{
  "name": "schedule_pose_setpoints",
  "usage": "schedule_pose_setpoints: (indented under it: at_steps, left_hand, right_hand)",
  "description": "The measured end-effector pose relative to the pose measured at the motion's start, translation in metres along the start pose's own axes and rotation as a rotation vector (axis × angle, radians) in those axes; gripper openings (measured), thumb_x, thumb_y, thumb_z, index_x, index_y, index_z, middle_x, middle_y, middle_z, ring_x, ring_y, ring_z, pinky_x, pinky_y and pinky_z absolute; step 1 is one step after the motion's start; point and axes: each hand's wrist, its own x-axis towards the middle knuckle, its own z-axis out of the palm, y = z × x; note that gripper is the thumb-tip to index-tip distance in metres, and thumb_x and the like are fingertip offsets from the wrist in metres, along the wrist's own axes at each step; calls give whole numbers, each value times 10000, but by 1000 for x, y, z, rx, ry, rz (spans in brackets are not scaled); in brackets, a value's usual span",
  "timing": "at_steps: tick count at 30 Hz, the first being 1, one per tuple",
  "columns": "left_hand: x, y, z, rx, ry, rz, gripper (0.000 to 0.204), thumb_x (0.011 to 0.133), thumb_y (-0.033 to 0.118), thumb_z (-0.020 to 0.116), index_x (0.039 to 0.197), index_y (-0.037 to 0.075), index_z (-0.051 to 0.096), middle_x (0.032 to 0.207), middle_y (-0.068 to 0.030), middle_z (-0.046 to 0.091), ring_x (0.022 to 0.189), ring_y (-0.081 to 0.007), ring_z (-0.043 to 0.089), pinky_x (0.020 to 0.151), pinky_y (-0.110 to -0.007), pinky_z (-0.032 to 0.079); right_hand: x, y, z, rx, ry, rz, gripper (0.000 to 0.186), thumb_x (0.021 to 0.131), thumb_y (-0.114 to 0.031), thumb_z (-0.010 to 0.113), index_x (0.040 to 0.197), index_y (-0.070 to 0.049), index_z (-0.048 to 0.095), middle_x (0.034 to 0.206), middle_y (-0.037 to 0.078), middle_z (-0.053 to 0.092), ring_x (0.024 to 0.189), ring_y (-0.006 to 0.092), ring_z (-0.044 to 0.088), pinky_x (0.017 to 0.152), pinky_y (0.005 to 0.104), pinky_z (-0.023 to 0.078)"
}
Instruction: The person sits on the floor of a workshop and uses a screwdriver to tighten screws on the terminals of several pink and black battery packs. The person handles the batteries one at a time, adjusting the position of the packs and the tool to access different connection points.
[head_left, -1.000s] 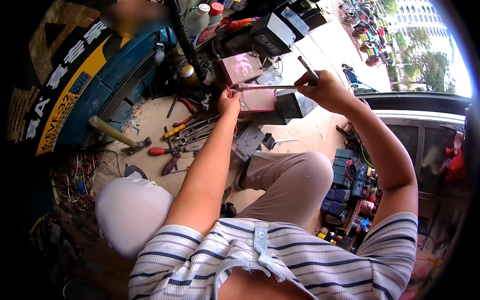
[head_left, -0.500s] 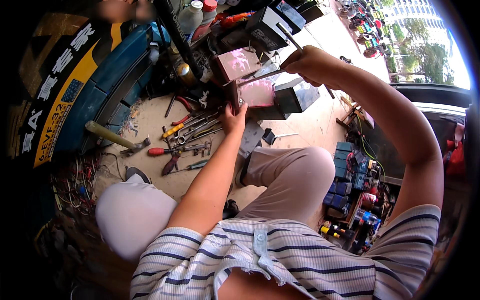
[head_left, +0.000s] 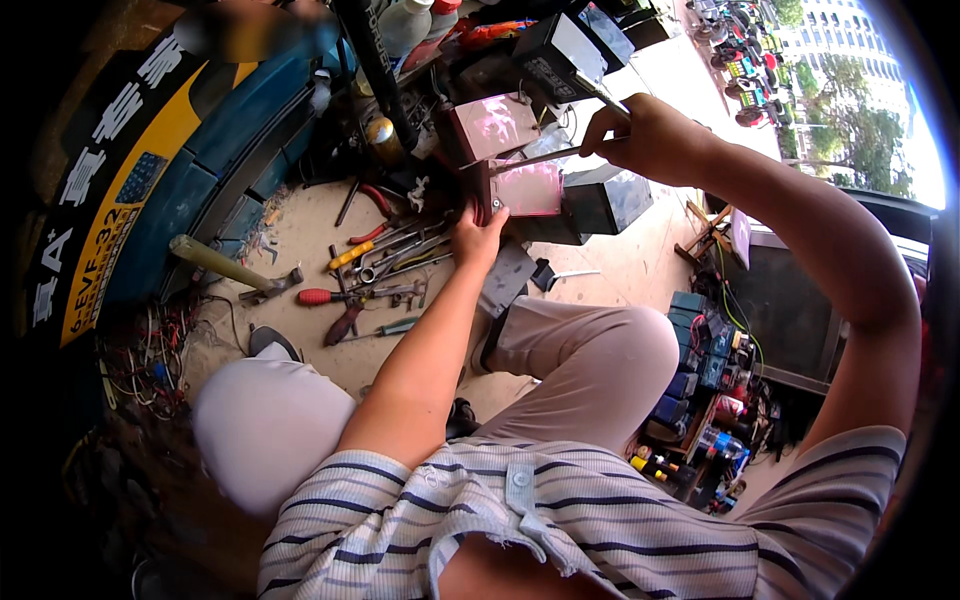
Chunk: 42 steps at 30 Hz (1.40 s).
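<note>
Bent over a pink-topped battery box (head_left: 530,190), I brace its left end with my left hand (head_left: 476,240). The thumb lies on the end face beside a small round fitting, and the other fingers are partly hidden. My right hand (head_left: 650,140) is raised to the right of the box, closed round the crossbar of a T-handle wrench (head_left: 535,158). The thin shaft runs leftward across the box's top to its left edge; what the tip touches is too small to tell. A second pink-topped box (head_left: 495,125) stands right behind.
Pliers (head_left: 375,200), a red-handled screwdriver (head_left: 322,296), a hammer (head_left: 270,288) and several wrenches lie left of my forearm. Black boxes (head_left: 560,55) stand at the back. A person in a pale cap (head_left: 270,430) is close on my left. Teal batteries (head_left: 685,320) are stacked right.
The view has shifted slightly. My right hand has moved a little rightward from the box, and the crossbar's lower end no longer shows below the fist. My left hand stays on the box.
</note>
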Motion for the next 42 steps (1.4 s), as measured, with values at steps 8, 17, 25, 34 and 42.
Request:
schedule_pose_setpoints:
  at_steps: [8,17,25,34,42]
  left_hand:
    - [5,4,-5,38,-44,27,541,717,331,701,1125,6,559,970,-166,650,870,-293,628,769,-359,470]
    - [3,28,-1,-180,6,-388,430,711,214,752,1046,36,550,784,-18,586,537,-110,505,382,-263,355]
    - [-33,134,20,-1059,-320,-739,412,877,487,506,771,90,524,478,89,339,350,-37,253,341,-192,154]
    - [-15,136,27,-1306,-444,-775,248,878,283,584,707,111,532,478,97,365,348,-49,234,343,-208,153]
    - [-15,139,31,-1306,-434,-733,250,884,266,557,693,108,527,474,90,373,342,-55,241,345,-211,164]
  right_hand:
    - [-6,-16,-15,-473,-259,-328,387,692,-25,512,1001,-199,667,806,127,641,783,314,609,696,397,485]
    - [-3,-23,-22,-872,-89,-865,107,708,-261,626,717,-162,586,615,37,588,638,253,591,535,376,427]
    - [-35,2,9,-918,564,-827,114,728,-216,591,830,-192,636,726,-54,583,854,157,532,756,272,381]
    - [-80,26,16,-504,726,-438,473,740,-79,548,1211,-86,504,1205,49,489,1106,235,472,966,341,367]
    - [-51,14,6,454,475,128,395,763,-186,531,1109,4,549,934,211,633,897,345,612,796,414,476]
